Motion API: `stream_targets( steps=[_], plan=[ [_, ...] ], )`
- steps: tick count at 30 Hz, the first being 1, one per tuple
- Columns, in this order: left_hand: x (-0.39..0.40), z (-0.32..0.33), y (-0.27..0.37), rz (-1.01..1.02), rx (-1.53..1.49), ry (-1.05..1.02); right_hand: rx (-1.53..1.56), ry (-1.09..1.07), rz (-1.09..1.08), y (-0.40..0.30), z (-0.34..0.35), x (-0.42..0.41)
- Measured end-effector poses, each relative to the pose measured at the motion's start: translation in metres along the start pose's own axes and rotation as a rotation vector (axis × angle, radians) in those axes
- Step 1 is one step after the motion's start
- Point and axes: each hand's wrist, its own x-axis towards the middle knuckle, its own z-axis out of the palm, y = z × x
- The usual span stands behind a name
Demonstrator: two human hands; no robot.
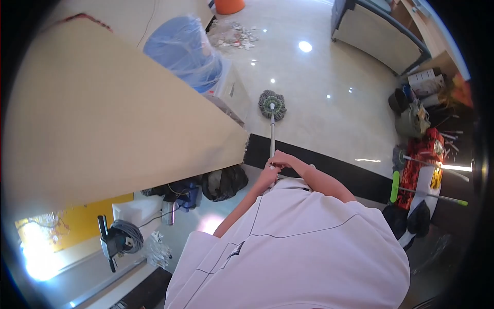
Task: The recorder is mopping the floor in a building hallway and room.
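Both of my hands grip the metal pole (273, 135) of a spin mop in front of my waist. My left hand (271, 172) is wrapped around it close to my body, and my right hand (283, 158) sits against the left one, slightly farther along. The pole runs away from me over a black floor strip. At its far end the round grey-green mop head (270, 110) lies spread on the glossy tile floor (320, 100). The rest of the pole below my hands is hidden by my white shirt.
A beige partition (127, 112) juts in from the left. Behind it stand a blue bin with a plastic liner (173, 46) and a white cabinet (233, 90). Scattered debris (235, 34) lies near an orange bucket (229, 5). Bags, boxes and another mop (399, 156) line the right side.
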Motion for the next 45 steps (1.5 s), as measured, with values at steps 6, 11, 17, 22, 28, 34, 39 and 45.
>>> stream_targets(
  steps=[6,11,17,22,28,34,39,45],
  plan=[
    [0.02,0.033,0.003,0.194,0.357,-0.067,0.11,0.031,0.003,0.028,-0.029,-0.012],
    [0.04,0.055,0.009,0.439,1.11,-0.315,0.081,0.058,-0.218,0.054,-0.047,-0.015],
    [0.053,0.066,-0.026,0.224,1.056,-0.355,-0.074,0.001,-0.364,0.083,-0.065,-0.004],
    [0.027,0.112,0.022,-0.055,0.743,-0.266,-0.003,-0.043,-0.253,0.097,-0.08,-0.035],
    [0.019,0.15,0.006,-0.14,0.695,-0.195,0.209,-0.008,-0.255,0.13,-0.098,-0.073],
    [0.015,0.175,-0.046,-0.004,0.892,-0.125,-0.178,0.298,-0.093,0.166,-0.09,-0.07],
    [-0.002,0.173,-0.046,-0.05,0.832,-0.163,-0.391,0.458,0.079,0.153,-0.066,-0.103],
    [-0.017,0.175,-0.019,-0.059,0.767,-0.21,-0.367,0.524,0.139,0.149,-0.065,-0.105]
  ],
)
